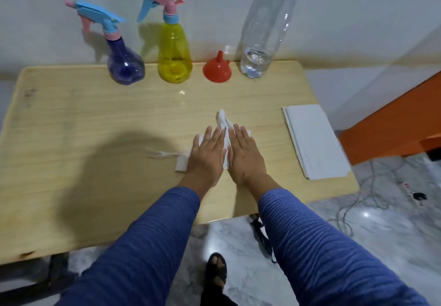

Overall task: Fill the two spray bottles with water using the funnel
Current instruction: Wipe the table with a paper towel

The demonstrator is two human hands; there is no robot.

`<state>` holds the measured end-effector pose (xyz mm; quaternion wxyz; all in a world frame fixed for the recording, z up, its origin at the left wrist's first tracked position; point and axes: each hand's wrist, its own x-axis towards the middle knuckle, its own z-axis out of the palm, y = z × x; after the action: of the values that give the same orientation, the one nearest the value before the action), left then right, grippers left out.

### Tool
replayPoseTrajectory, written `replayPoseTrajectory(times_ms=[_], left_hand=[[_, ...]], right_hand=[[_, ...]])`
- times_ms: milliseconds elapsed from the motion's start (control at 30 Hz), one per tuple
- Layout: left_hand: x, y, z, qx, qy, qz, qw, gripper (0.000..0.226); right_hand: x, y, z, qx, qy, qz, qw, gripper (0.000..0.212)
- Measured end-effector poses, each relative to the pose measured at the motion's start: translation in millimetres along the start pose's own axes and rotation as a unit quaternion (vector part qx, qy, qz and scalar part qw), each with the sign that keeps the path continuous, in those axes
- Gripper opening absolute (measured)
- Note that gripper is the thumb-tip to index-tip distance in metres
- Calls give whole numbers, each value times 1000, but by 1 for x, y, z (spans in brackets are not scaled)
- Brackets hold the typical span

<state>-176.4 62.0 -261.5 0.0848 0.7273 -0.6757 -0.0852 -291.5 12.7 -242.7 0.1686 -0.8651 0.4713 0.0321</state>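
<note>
The 2 spray bottles stand at the far edge of the wooden worktop [71,115], against the white wall. The purple spray bottle [125,67] on the left has a round, see-through body, a blue trigger head and a pink nozzle tip and collar. Just beside it on its right, the yellow spray bottle [175,54] is taller and cone-shaped, with a pink head and a blue trigger, nozzle tip and collar. Both have their heads screwed on.

The 1 red funnel [217,69] sits upside down, wide mouth on the worktop and spout up, between the yellow bottle and the 1 tall clear water bottle [265,31]. That bottle holds only a little water at its bottom.

Nearer the person, both hands lie flat, side by side, on 1 crumpled white tissue [223,120] in the middle of the worktop. The left hand [206,154] has straight fingers pressing the tissue, its grip holding nothing; the right hand [243,155] is the same, fingers straight and pressing down. Both sleeves are blue. A folded stack of white tissues [312,138] lies near the right edge of the worktop, well apart from the hands.
</note>
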Motion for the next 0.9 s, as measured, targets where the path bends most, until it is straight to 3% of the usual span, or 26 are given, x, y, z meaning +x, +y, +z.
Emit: replayPoseTrajectory(times_ms=[233, 467, 700, 900], left_hand=[[11, 55, 10, 4, -50, 27, 998, 47], [-4, 57, 6, 28, -86, 36, 995, 53], [-38, -30, -19, 80, -83, -15, 993, 53], [-91, -129, -43, -2, -82, -79, 994, 53]], right_hand=[[-25, 50, -9, 6, -9, 46, 999, 54], [-45, 29, 5, 24, 11, 101, 995, 56], [-28, -65, 30, 75, 7, 62, 995, 56], [-3, -167, 55, 53, -24, -18, 998, 56]])
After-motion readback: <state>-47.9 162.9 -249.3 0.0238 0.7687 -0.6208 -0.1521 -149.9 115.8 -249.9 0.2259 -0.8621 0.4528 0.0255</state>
